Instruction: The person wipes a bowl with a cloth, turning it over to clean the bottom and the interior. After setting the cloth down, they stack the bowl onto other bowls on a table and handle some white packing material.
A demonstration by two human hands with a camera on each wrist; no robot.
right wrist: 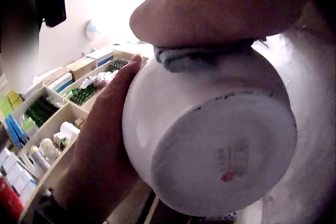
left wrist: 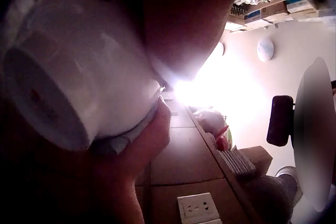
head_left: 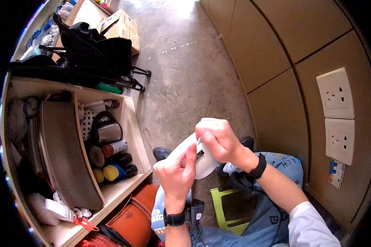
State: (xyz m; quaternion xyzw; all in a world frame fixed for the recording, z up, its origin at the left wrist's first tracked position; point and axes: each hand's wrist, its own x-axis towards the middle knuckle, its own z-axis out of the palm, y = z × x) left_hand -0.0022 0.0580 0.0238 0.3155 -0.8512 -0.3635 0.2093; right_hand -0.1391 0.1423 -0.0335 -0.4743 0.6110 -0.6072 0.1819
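Note:
A white rounded ceramic vessel [head_left: 205, 164] is held up between both hands, its base with a small red mark facing the camera in the right wrist view [right wrist: 226, 150]. The left hand [head_left: 176, 173] grips its side, thumb raised along it. Curled over the rim is the right hand [head_left: 219, 140], pinching a grey-blue cloth [right wrist: 184, 60] against the vessel. The same cloth [left wrist: 118, 142] shows below the vessel [left wrist: 94, 61] in the left wrist view. The vessel's inside is hidden.
A wooden shelf unit [head_left: 138, 136] with a kettle [head_left: 109, 132] and bottles stands at left, a folded black chair or cart [head_left: 90, 53] behind it. Brown panels with sockets [head_left: 335, 94] line the right. A green stool [head_left: 219, 210] is between the legs, an orange container [head_left: 138, 218] beside them.

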